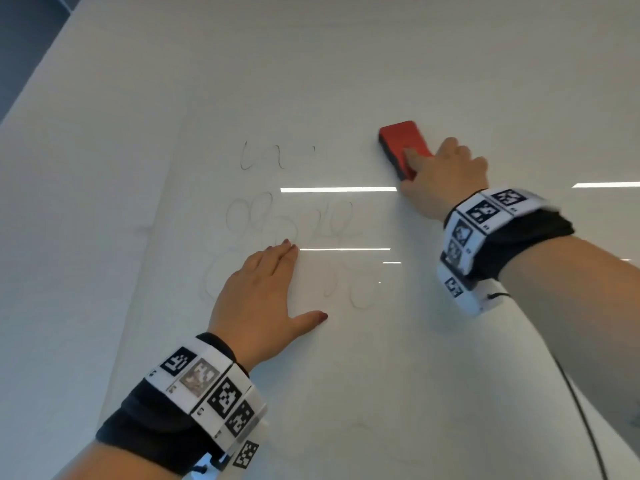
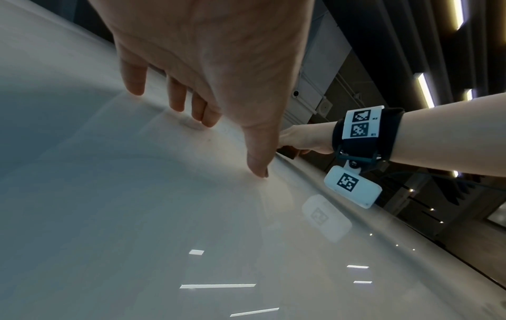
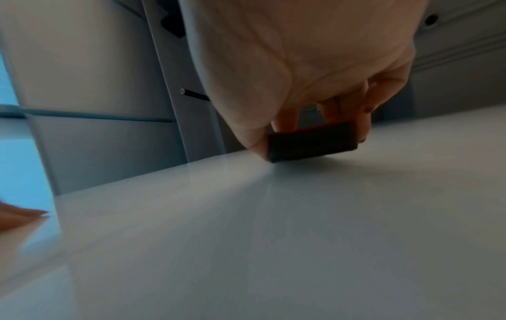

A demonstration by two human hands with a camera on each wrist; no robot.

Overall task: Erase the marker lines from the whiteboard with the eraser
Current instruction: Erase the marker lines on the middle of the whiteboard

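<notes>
Right hand (image 1: 446, 178) curled round the red eraser (image 1: 403, 143), pad pressed flat on the whiteboard (image 1: 381, 358), right of the faint marker lines (image 1: 291, 220), left hand (image 1: 258, 299) laid flat with straight fingers over the lower loops, wrist bands (image 1: 207, 393) worn on both arms.

Your head camera looked down on the whiteboard (image 1: 346, 375) from close above. Both wrist cameras skimmed it low, aimed toward twelve o'clock, sharing its surface.

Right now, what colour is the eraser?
Red on top, with a dark underside; the eraser shows best in the head view.
</notes>
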